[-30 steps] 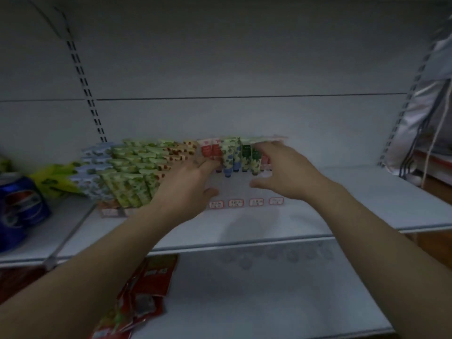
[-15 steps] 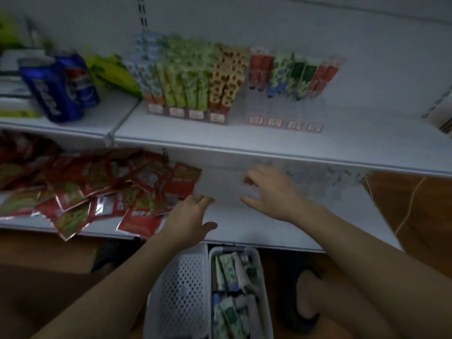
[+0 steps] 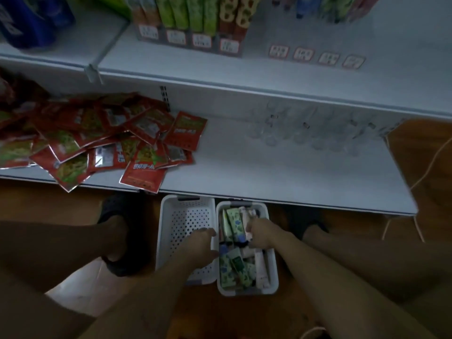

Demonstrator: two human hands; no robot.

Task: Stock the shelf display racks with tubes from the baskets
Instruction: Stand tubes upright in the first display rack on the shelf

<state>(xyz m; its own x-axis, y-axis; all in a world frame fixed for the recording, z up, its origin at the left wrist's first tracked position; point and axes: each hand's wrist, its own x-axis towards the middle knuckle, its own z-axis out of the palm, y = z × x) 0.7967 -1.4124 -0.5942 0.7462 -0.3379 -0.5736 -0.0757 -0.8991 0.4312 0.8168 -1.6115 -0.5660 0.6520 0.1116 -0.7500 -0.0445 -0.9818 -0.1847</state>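
Two white baskets stand side by side on the floor under the lower shelf. The left basket [image 3: 186, 216] holds nothing, and the right basket [image 3: 272, 280] is full of green and white tubes [image 3: 232, 265]. My left hand [image 3: 199, 248] hovers over the rim between the baskets, fingers loosely bent, thumb towards the tubes. My right hand [image 3: 259, 232] is down in the right basket with its fingers curled among the tubes; a grip is not visible. On the upper shelf, the left display rack [image 3: 195, 40] is full of tubes. The clear right rack [image 3: 315, 55] holds a few at the back.
Red sachets [image 3: 97, 138] lie heaped on the left of the lower shelf [image 3: 293, 172], with clear plastic pieces [image 3: 305, 128] at its back right. Blue cans [image 3: 24, 20] stand at the upper left. My feet flank the baskets, and a pale cable [image 3: 428, 172] hangs at the right.
My view dropped from the upper rack to the floor. Both hands left the rack, passed the lower shelf and came down to the baskets, the right one into the tubes.
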